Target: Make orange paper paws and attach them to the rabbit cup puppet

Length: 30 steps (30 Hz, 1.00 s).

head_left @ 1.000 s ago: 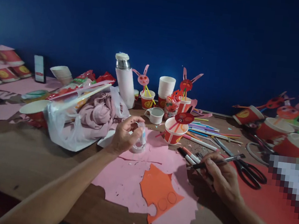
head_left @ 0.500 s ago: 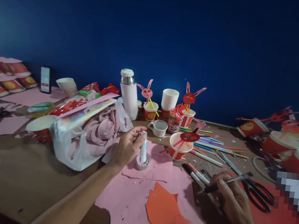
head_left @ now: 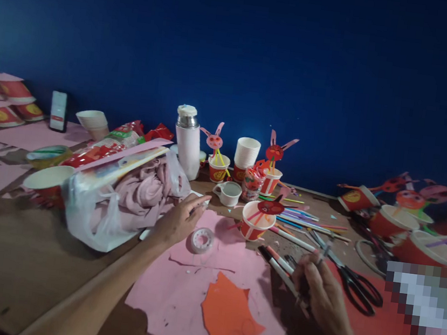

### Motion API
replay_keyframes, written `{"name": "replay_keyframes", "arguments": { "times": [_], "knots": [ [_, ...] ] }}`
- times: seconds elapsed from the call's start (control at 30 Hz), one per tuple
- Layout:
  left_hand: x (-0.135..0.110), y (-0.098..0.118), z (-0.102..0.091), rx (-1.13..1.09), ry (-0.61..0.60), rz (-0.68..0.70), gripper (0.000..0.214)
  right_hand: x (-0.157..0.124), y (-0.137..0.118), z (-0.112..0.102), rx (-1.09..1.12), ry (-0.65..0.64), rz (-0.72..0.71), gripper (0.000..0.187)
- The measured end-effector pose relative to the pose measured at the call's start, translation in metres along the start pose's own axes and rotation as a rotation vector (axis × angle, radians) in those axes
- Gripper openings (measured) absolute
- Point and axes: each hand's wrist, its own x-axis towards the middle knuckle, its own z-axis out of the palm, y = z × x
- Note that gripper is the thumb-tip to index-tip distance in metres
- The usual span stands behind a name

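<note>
I'm looking at a craft corner, whether in a home or a classroom I can't tell: a brown table [head_left: 4, 260] set against a dark blue wall [head_left: 321, 65]. Snipped pink paper [head_left: 173, 308] and orange paper [head_left: 231, 307] lie toward its near edge, with scissors [head_left: 361, 290] farther right. Near the back edge stand a flask [head_left: 187, 152] and a paper cup [head_left: 218, 171] carrying a rabbit face [head_left: 214, 142] on sticks.
</note>
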Motion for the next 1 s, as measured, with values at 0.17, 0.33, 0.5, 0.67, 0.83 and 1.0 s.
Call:
{"name": "replay_keyframes", "arguments": {
  "times": [0.17, 0.33, 0.5, 0.67, 0.83, 1.0],
  "knots": [
    [-0.001, -0.008, 0.006, 0.251, -0.093, -0.005, 0.042, 0.002, -0.004, 0.003, 0.089, -0.109, 0.135, 0.035],
    [-0.005, -0.007, 0.008, 0.343, -0.139, 0.035, 0.033, 0.003, -0.010, 0.002, 0.159, -0.091, 0.123, 0.041],
    [-0.008, -0.007, 0.008, 0.396, -0.178, 0.107, 0.037, 0.002, -0.009, 0.002, 0.187, -0.057, 0.117, 0.040],
    [-0.010, -0.008, 0.008, 0.452, -0.171, 0.121, 0.038, 0.006, 0.000, -0.003, 0.172, 0.019, 0.101, 0.039],
    [-0.011, -0.006, 0.010, 0.469, -0.064, 0.205, 0.033, 0.020, 0.008, -0.011, 0.227, 0.088, 0.161, 0.039],
    [-0.012, -0.002, 0.012, 0.337, 0.149, 0.455, 0.022, 0.030, 0.013, -0.018, 0.452, 0.130, 0.331, 0.041]
  ]
}}
